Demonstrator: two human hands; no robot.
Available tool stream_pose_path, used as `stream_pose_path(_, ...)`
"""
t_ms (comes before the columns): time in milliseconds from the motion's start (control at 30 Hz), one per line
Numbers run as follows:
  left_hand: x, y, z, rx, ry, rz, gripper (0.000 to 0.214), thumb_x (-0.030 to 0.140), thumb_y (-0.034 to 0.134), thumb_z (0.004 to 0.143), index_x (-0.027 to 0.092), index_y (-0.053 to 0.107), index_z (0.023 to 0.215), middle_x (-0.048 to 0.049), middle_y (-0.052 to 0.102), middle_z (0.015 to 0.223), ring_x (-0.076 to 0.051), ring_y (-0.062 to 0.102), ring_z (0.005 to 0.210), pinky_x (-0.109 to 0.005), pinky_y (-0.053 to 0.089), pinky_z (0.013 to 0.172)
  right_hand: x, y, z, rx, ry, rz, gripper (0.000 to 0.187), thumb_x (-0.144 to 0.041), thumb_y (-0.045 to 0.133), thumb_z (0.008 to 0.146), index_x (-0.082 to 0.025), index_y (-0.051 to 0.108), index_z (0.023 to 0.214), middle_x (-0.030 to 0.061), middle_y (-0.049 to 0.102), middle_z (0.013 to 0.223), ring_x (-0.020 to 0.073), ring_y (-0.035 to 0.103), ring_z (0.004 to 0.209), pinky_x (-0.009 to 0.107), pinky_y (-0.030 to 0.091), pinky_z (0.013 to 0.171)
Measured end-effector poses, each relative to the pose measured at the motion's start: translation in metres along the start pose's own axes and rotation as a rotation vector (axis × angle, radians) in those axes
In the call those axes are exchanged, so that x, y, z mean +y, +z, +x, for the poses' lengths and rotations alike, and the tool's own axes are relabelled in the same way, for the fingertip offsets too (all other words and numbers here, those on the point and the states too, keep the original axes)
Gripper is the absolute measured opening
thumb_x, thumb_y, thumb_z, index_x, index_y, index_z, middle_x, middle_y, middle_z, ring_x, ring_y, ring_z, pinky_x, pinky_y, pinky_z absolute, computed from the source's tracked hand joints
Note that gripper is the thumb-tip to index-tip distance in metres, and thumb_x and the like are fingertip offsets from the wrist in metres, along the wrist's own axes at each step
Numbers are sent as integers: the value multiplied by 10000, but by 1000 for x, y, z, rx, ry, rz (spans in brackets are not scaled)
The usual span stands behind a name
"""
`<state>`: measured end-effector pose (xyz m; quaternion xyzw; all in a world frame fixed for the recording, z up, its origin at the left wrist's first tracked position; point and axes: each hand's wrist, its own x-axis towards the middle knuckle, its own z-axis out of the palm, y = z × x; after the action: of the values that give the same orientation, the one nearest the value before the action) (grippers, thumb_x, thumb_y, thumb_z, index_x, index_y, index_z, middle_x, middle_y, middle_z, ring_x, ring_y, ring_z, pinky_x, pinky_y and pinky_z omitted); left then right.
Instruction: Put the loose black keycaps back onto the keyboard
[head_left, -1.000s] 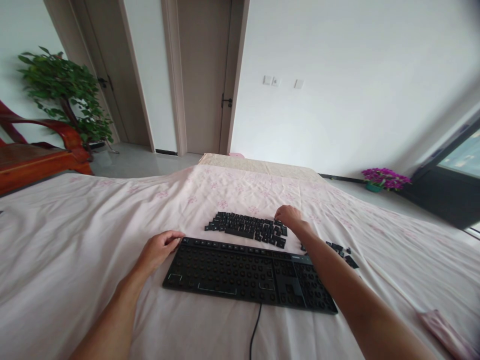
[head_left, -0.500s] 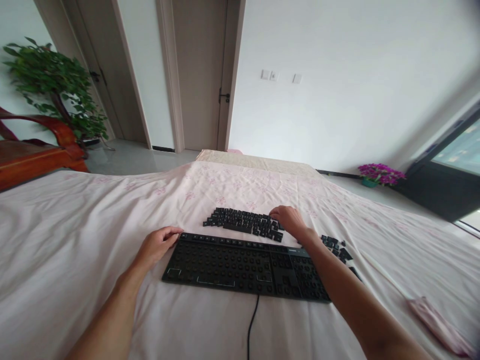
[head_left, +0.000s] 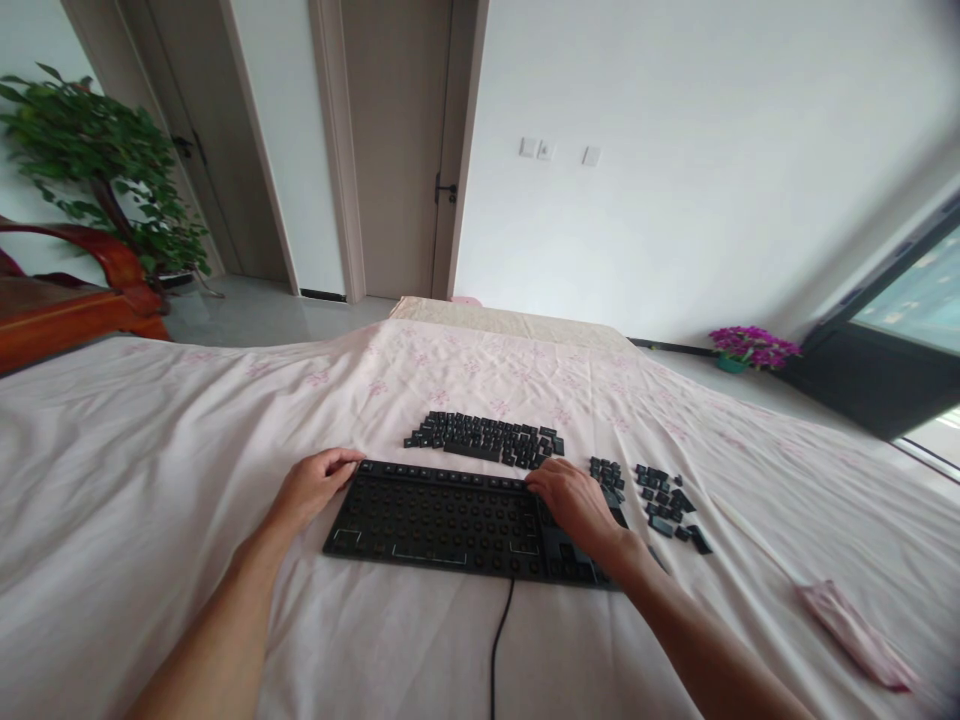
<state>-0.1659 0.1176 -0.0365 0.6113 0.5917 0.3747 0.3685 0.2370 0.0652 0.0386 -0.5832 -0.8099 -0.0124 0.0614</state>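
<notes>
Left hand point(head_left: 313, 486) is touching the keyboard's point(head_left: 435, 520) far-left corner. Right hand point(head_left: 574, 500) is curling over its far edge. Whether either is pinching: cannot tell.

White wall point(head_left: 675, 230), far side — two brown doors point(head_left: 394, 150) toward left, grey floor point(head_left: 262, 320) below. Left: leafy plant point(head_left: 90, 145) behind red-brown wooden chair point(head_left: 82, 325). Far right: purple flowers point(head_left: 754, 347) in green pot point(head_left: 731, 365) — glass pane point(head_left: 911, 310) in dark frame point(head_left: 855, 375) beyond.

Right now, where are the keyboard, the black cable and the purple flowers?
Keyboard point(head_left: 454, 525): head view, on its key area.
Black cable point(head_left: 493, 680): head view, its lower stretch.
Purple flowers point(head_left: 754, 346): head view, middle of the blooms.
</notes>
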Motion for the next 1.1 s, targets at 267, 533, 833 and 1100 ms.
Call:
stream_pose_path(267,-4,0,2,11,25,31,390,452,574,740,179,716,979,-47,736,935,-214,672,831,-267,505,754,-11,8,-4,35,-86,-213,171,-159,475,888,-207,633,841,71,610,882,200,522,844,298,359,710)
stream_pose_path(533,-4,1,2,4,29,24,394,435,569,754,174,705,1016,-54,736,931,-216,673,823,-274,505,749,-29,18,-12,27,-100,-371,211,-52,491,807,-161,632,919,124,598,903,256,491,845,374,368,731)
stream_pose_path(833,-2,0,1,-24,4,-3,394,451,575,743,174,704,992,-54,733,944,-224,671,858,-281,513,767,-28,7,-13,1,-60,-248,288,-32,486,754,-189,650,931,108,607,946,235,501,904,343,361,758)
stream_pose_path(1100,-5,-2,1,4,58,142,452,509,539,757,186,698,1031,-51,730,986,-230,664,912,-273,499,801,15,-2,-35,93,133,166,311,-280,426,908,-282,665,1107,24,651,985,159,573,928,247,401,790)
